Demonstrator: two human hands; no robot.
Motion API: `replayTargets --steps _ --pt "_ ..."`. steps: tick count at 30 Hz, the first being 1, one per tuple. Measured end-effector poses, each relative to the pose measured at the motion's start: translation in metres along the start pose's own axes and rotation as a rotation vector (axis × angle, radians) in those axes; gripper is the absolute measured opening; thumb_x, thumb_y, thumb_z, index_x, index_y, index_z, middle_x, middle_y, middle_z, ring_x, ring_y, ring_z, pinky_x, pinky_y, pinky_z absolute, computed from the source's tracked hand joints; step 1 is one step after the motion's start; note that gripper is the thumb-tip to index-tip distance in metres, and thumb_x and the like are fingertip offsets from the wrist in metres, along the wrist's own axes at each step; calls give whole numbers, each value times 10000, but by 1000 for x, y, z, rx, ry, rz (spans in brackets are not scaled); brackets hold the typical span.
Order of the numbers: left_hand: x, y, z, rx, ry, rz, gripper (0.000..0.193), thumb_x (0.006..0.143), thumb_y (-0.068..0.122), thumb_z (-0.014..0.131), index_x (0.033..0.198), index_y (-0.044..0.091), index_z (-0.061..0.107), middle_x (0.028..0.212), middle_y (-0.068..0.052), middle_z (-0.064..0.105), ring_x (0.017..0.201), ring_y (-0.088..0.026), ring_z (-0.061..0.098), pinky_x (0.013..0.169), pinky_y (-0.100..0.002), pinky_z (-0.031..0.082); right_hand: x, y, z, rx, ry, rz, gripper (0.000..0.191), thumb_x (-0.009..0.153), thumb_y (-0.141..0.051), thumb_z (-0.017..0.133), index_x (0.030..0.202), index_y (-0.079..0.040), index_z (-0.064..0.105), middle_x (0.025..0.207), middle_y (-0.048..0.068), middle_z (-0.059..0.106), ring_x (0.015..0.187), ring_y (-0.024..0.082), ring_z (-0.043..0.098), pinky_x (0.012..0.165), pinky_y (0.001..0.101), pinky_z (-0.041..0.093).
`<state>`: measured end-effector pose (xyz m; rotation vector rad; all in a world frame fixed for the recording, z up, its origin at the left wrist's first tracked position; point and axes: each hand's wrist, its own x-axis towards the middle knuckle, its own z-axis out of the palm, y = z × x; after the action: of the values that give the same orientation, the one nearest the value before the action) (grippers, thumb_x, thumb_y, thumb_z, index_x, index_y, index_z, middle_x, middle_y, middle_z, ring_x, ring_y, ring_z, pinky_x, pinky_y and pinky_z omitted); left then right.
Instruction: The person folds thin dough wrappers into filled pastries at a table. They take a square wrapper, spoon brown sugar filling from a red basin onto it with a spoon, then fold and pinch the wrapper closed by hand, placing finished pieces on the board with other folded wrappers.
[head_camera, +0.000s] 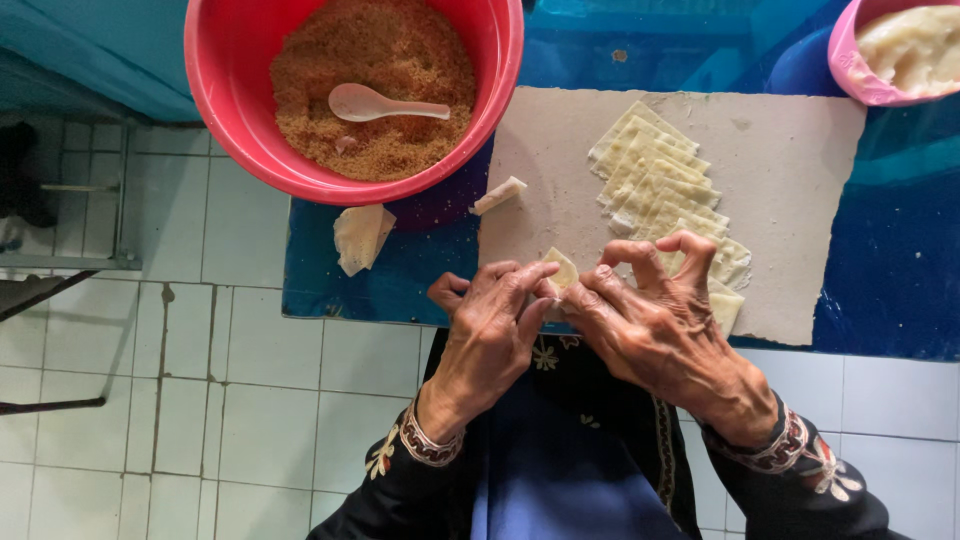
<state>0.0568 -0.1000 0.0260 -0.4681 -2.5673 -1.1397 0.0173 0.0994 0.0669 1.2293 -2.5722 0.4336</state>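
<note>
My left hand (490, 325) and my right hand (655, 320) meet at the near edge of a grey board (800, 200). Together they pinch a small pale dough wrapper (562, 268), folded between the fingertips. Just beyond my right hand lies a fanned stack of square wrappers (655, 175) on the board. A red bowl (230, 90) of brown crumbly filling with a white spoon (380, 103) in it stands at the far left.
A folded dough piece (362, 236) and a small one (498, 195) lie near the red bowl on the blue table cover (890, 260). A pink bowl (845, 55) of pale paste sits far right. White floor tiles show below.
</note>
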Motion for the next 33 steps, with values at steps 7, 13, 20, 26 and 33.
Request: replayTargets --steps 7,13,20,26,33 --pt "6 -4 -4 -42 1 30 514 854 187 799 1319 130 589 1017 74 693 1065 -154 611 902 -423 273 7 11 6 -9 -48 -44 226 815 -170 714 1035 -125 695 943 0 660 1112 235 567 908 543 296" --pt "10 -3 0 103 65 17 211 877 184 816 1058 184 708 970 73 700 1022 -202 569 886 -442 275 19 23 6 -5 -142 -65 192 833 -165 678 1023 -185 704 905 -35 649 1115 252 544 884 571 296" --pt "9 -9 4 107 54 14 201 878 157 814 1050 174 711 995 45 687 1051 -253 524 907 -443 320 29 32 9 149 -88 -39 97 860 -238 718 947 -230 675 900 -70 634 1073 240 538 893 575 297" --pt "4 -12 7 69 25 39 237 882 147 804 1098 146 707 1072 13 660 1105 -291 511 953 -388 417 26 32 16 136 -87 -26 119 851 -201 733 956 -209 678 920 -46 633 1047 239 565 870 507 311" --pt "4 -12 1 161 56 84 204 863 183 808 1059 161 757 1011 34 672 1041 -253 528 875 -437 347 11 14 12 107 -18 16 268 812 -187 759 1076 -172 718 1030 -24 680 1096 264 569 896 491 315"
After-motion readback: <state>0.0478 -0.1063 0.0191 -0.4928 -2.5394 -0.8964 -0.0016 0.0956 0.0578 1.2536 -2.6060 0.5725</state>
